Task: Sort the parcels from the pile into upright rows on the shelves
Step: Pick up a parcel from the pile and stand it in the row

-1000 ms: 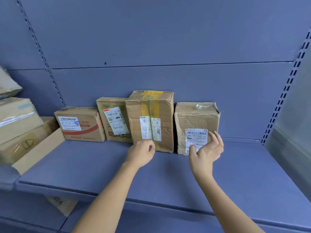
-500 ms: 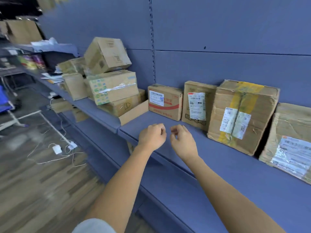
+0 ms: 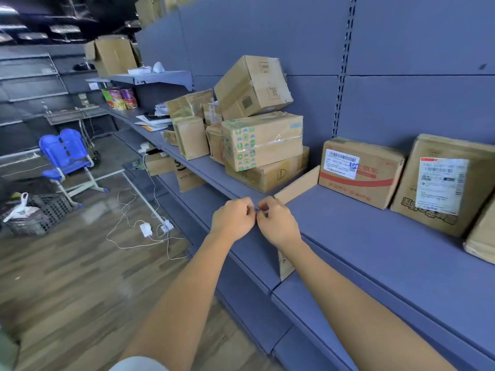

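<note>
Left hand (image 3: 232, 218) and right hand (image 3: 278, 224) curled, knuckles touching, nothing held, above the shelf (image 3: 361, 236); pile (image 3: 262, 141) stacked just beyond; tilted top parcel (image 3: 251, 87) is best taken first, gripped at both sides.

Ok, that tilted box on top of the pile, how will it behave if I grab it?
The top box sits tilted on the taped box, so it may slide or tip at a nudge. Its worn edges suggest soft cardboard that could give under grip.
</note>
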